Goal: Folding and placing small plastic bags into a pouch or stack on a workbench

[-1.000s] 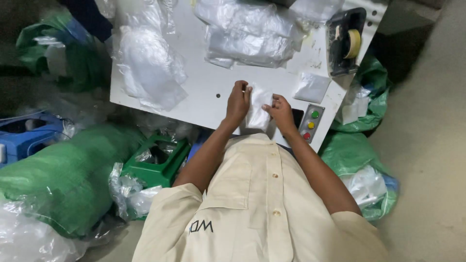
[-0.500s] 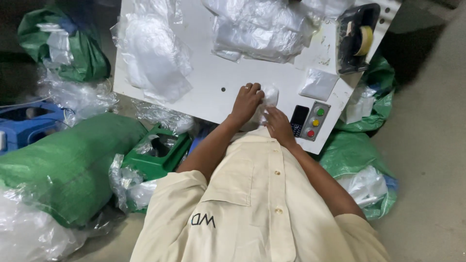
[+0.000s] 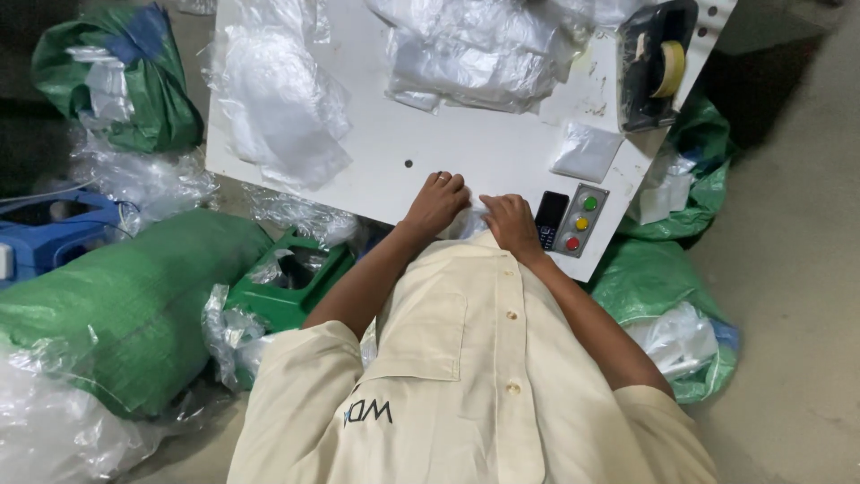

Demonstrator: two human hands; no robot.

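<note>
At the near edge of the white table (image 3: 466, 152), left hand (image 3: 436, 203) and right hand (image 3: 511, 221) press a small clear bag (image 3: 472, 218) flat, fingers curled together over it, likely mid-fold and needing a firm crease.

tape dispenser (image 3: 657, 64), button box (image 3: 580, 220), green sacks (image 3: 116, 300).

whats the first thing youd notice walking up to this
Both hands, the left hand and right hand, press together on a small clear plastic bag at the near edge of the white table. Just right of them sits a control box with green, yellow and red buttons. Heaps of clear plastic bags crowd the table's far side, and a big green sack lies on the floor to the left.
</note>
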